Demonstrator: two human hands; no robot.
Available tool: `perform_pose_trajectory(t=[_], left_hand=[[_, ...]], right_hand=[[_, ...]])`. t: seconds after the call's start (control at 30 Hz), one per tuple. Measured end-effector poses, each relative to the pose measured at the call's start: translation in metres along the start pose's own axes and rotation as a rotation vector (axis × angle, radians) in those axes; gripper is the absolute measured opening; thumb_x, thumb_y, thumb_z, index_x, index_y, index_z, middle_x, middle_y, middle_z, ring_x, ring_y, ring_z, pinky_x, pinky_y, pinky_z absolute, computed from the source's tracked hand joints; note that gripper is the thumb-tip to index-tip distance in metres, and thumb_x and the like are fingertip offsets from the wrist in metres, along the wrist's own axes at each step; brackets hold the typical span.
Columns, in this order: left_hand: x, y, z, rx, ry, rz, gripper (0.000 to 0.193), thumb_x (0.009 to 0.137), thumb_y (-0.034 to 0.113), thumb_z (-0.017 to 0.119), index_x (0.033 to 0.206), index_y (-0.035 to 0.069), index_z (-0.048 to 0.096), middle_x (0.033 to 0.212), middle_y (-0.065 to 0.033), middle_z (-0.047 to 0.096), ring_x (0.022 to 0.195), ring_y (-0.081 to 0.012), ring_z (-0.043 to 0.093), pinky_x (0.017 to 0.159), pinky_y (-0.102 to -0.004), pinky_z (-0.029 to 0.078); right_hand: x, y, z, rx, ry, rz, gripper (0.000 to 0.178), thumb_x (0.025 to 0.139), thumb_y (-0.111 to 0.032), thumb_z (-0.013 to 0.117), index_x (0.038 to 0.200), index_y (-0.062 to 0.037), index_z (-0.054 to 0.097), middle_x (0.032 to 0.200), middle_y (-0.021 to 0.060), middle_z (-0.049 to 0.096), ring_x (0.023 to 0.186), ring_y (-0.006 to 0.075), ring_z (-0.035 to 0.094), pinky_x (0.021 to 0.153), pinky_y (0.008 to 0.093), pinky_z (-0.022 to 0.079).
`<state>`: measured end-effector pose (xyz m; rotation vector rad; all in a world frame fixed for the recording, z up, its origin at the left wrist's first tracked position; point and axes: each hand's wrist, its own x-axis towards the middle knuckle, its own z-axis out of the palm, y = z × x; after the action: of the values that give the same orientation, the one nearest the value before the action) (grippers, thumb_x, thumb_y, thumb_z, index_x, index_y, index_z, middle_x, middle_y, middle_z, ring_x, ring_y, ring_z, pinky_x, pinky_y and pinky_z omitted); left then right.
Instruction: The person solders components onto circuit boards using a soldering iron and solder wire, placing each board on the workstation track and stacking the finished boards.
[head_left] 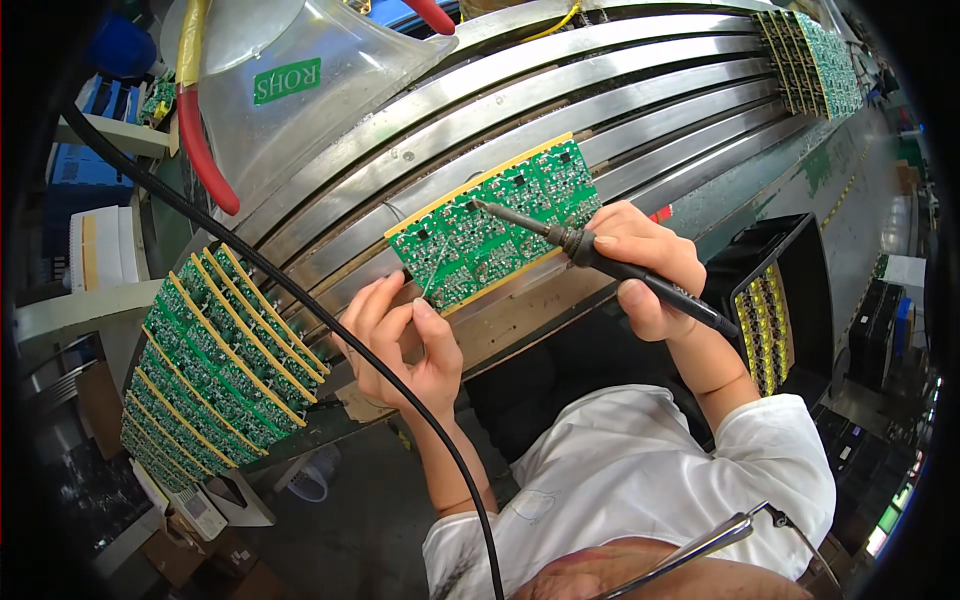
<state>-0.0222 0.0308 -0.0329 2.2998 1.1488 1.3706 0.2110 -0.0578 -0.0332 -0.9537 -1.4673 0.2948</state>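
A green circuit board (500, 235) with yellow edge strips lies tilted on the metal rails in front of me. My right hand (652, 262) is wrapped around the black handle of a soldering iron (640, 275). The iron's tip touches or hovers just over the board's upper middle; I cannot tell which. At the board's lower left corner, my left hand (405, 345) pinches a thin solder wire (436, 268) between thumb and forefinger. That wire slants up over the left part of the board. The remaining left fingers are loosely curled beside the board's edge.
Several similar boards (215, 355) are stacked at left, with more boards (810, 65) at the far right. A black cable (270, 270) crosses above my left forearm. Behind stand a clear plastic hood (300, 120) and red-handled pliers (205, 150). A black bin (810, 300) sits at right.
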Motion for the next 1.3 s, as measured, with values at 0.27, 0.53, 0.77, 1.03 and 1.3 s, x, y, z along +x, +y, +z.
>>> perform_pose_trajectory(t=[0.27,0.53,0.77,1.03,1.3], left_hand=[[0.008,0.017,0.015,-0.037,-0.121,0.081,0.01,0.085,0.002,0.068,0.089,0.008,0.061,0.118,-0.0084,0.073,0.108,-0.0284,0.066,0.097,-0.0412,0.046],[0.027,0.014,0.017,-0.023,-0.078,-0.001,0.01,0.089,0.004,0.069,0.094,0.008,0.061,0.108,-0.0058,0.072,0.095,-0.0247,0.065,0.089,-0.0363,0.047],[0.019,0.012,0.02,-0.153,0.006,-0.268,0.004,0.096,0.007,0.064,0.098,0.007,0.06,0.094,-0.0038,0.068,0.082,-0.0183,0.059,0.074,-0.03,0.046],[0.022,0.006,0.024,-0.157,0.072,-0.272,0.004,0.101,0.011,0.058,0.102,0.008,0.06,0.086,-0.0015,0.066,0.079,-0.0154,0.057,0.065,-0.0275,0.043],[0.014,0.003,0.02,-0.142,0.097,-0.267,0.005,0.098,0.01,0.059,0.099,0.007,0.062,0.086,-0.0053,0.066,0.076,-0.0223,0.059,0.069,-0.0329,0.047]], right_hand=[[0.002,0.005,-0.015,0.082,0.076,0.074,0.035,0.089,-0.019,0.074,0.117,0.0011,0.064,0.095,0.0158,0.073,0.083,0.0256,0.064,0.078,0.0375,0.054],[0.026,0.001,-0.044,-0.159,-0.122,0.079,0.037,0.085,-0.023,0.08,0.11,-0.0053,0.059,0.108,0.0138,0.073,0.094,0.0267,0.064,0.091,0.0409,0.052],[0.062,0.003,-0.047,-0.614,-0.449,-0.031,0.053,0.07,-0.031,0.09,0.106,-0.0125,0.056,0.132,0.0126,0.066,0.115,0.0313,0.059,0.11,0.0489,0.039],[0.082,0.01,-0.049,-0.708,-0.652,-0.072,0.058,0.059,-0.025,0.09,0.105,-0.0133,0.056,0.139,0.0085,0.062,0.116,0.0301,0.058,0.113,0.0484,0.035],[0.124,-0.02,-0.132,-0.753,-0.601,-0.017,0.066,0.054,-0.022,0.09,0.109,-0.0134,0.055,0.131,0.0077,0.066,0.111,0.028,0.06,0.109,0.0471,0.04]])
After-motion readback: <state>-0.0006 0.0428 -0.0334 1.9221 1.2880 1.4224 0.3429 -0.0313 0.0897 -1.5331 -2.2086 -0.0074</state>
